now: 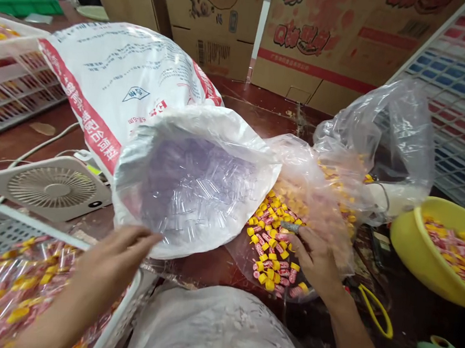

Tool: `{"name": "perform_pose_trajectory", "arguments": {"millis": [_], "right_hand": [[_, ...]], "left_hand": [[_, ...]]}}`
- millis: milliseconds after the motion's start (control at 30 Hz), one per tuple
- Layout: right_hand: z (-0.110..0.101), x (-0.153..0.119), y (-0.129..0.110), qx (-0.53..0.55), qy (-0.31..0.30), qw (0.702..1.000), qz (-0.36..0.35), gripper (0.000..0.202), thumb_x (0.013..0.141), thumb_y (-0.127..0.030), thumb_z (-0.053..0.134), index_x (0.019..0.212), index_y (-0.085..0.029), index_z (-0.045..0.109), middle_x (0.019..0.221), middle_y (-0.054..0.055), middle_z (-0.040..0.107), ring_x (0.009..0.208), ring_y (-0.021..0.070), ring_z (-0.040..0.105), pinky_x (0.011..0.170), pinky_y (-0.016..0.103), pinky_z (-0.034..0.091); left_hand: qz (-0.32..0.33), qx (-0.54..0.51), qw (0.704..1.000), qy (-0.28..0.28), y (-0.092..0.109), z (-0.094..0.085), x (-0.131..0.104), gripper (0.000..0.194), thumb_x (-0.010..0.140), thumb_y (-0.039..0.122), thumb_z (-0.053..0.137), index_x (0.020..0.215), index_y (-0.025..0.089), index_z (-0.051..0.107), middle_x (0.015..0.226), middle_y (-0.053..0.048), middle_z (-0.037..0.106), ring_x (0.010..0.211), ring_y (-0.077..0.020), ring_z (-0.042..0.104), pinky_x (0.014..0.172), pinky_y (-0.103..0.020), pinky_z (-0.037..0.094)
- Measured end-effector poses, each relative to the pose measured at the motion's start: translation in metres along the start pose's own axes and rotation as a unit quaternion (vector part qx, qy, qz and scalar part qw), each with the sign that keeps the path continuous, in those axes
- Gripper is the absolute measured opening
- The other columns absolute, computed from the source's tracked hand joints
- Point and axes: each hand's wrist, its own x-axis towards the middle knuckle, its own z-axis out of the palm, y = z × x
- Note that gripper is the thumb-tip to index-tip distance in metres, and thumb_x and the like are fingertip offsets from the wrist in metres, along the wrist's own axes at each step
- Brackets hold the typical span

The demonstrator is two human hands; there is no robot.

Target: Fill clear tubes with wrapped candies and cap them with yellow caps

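My left hand (127,249), smeared by motion, is at the near rim of a white sack (143,84) lying open toward me. Many clear plastic tubes (199,198) fill the sack's mouth. Whether those fingers hold a tube cannot be made out. On the right, my right hand (316,255) reaches into a pile of small pink wrapped pieces with yellow caps (271,250). Its thumb and index finger are slightly apart among the pieces, and a grey wrap covers one fingertip. The pile spills from a clear plastic bag (314,184).
A white basket (115,314) of filled tubes stands at lower left, with a small fan (54,187) behind it. At right are a yellow bowl (410,232) of capped pieces and a yellow loop (377,311). Cardboard boxes (309,84) line the back.
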Motion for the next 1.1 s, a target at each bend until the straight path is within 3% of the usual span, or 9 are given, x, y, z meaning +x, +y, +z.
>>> {"name": "perform_pose_trajectory", "arguments": {"millis": [100,200,333,433,633,733,833,933,1100], "right_hand": [[0.011,-0.001,-0.020,0.135,-0.005,0.989,0.053,0.027,0.092,-0.047,0.065,0.090,-0.021,0.058,0.085,0.004,0.070,0.077,0.0199,0.069,0.071,0.031,0.057],[0.022,-0.008,-0.032,0.257,-0.005,0.964,0.070,0.024,0.090,-0.040,0.070,0.100,-0.022,0.059,0.096,0.005,0.074,0.085,0.0205,0.074,0.079,0.033,0.061],[0.037,-0.013,-0.051,0.301,0.038,0.952,0.036,0.020,0.090,-0.035,0.071,0.104,-0.023,0.062,0.098,0.005,0.074,0.087,0.0207,0.074,0.080,0.033,0.063],[0.044,-0.005,-0.075,0.290,0.052,0.955,-0.025,0.019,0.090,-0.029,0.072,0.106,-0.023,0.063,0.097,0.005,0.074,0.085,0.0193,0.074,0.079,0.031,0.063],[0.040,0.013,-0.097,0.219,-0.038,0.953,-0.203,0.015,0.096,-0.022,0.063,0.111,-0.020,0.065,0.108,0.007,0.072,0.101,0.0166,0.069,0.091,0.027,0.057],[0.038,0.006,-0.089,0.165,-0.110,0.942,-0.272,0.045,0.092,-0.044,0.068,0.125,-0.015,0.059,0.122,0.014,0.068,0.118,0.0242,0.063,0.103,0.038,0.053],[0.045,-0.008,-0.080,0.084,-0.087,0.947,-0.298,0.070,0.081,-0.058,0.074,0.128,-0.010,0.053,0.125,0.020,0.064,0.123,0.0323,0.058,0.105,0.048,0.051],[0.054,-0.018,-0.074,0.058,-0.049,0.960,-0.270,0.064,0.080,-0.053,0.075,0.124,-0.014,0.051,0.118,0.018,0.065,0.117,0.0324,0.061,0.100,0.050,0.053],[0.051,-0.016,-0.068,0.056,-0.062,0.963,-0.255,0.079,0.073,-0.067,0.076,0.126,-0.015,0.048,0.118,0.018,0.064,0.115,0.0341,0.062,0.101,0.053,0.051]], "left_hand": [[0.064,0.050,0.980,-0.180,0.020,0.031,0.057,0.038,0.086,0.000,0.046,0.103,0.020,0.073,0.097,-0.010,0.069,0.087,-0.0257,0.066,0.068,-0.034,0.053],[0.080,0.069,0.958,-0.267,0.026,0.051,0.086,0.030,0.085,0.000,0.051,0.092,0.018,0.073,0.101,-0.014,0.068,0.091,-0.0290,0.067,0.067,-0.036,0.054],[0.049,0.005,0.987,-0.152,0.018,0.054,0.075,0.022,0.093,0.014,0.055,0.107,0.019,0.071,0.109,-0.013,0.069,0.098,-0.0302,0.066,0.081,-0.042,0.054],[-0.011,-0.158,0.985,-0.071,0.028,0.046,0.059,0.024,0.096,0.031,0.056,0.115,0.021,0.067,0.108,-0.009,0.071,0.099,-0.0256,0.067,0.085,-0.037,0.053],[-0.115,-0.468,0.867,-0.126,0.086,0.034,0.052,0.020,0.093,0.039,0.061,0.104,0.024,0.069,0.093,-0.001,0.070,0.085,-0.0177,0.063,0.078,-0.026,0.048],[-0.191,-0.614,0.752,-0.142,0.106,0.041,0.051,0.025,0.088,0.044,0.066,0.088,0.019,0.066,0.083,-0.001,0.064,0.080,-0.0175,0.058,0.073,-0.026,0.046],[-0.226,-0.716,0.644,-0.146,0.117,0.053,0.050,0.029,0.082,0.045,0.071,0.083,0.017,0.064,0.079,0.000,0.060,0.079,-0.0171,0.054,0.075,-0.027,0.044],[-0.243,-0.744,0.603,-0.154,0.124,0.063,0.053,0.031,0.079,0.045,0.075,0.081,0.016,0.065,0.077,0.000,0.058,0.078,-0.0162,0.052,0.075,-0.027,0.043],[-0.246,-0.758,0.579,-0.174,0.128,0.067,0.059,0.032,0.078,0.045,0.076,0.084,0.015,0.068,0.080,-0.001,0.062,0.081,-0.0181,0.055,0.081,-0.029,0.044]]}}
